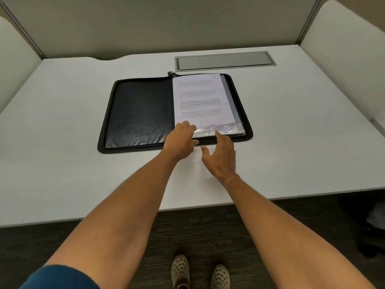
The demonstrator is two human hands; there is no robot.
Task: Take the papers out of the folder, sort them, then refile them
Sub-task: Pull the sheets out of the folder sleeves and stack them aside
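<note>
Opening step, papers not yet out: the black zip-edged fabric folder (175, 113) lies open flat on the white matte counter (73, 163), and the stack of white printed papers (200, 101), inside crinkly clear plastic sleeves (218, 130), fills the folder's right half. My left hand (181, 140) rests at the stack's near left corner, its fingers (187, 125) bent onto the sheets, though I cannot tell whether they pinch anything. My right hand (220, 155) hovers at the folder's near edge, fingers spread and empty; next, I judge, I must lift the limp, slippery stack free.
</note>
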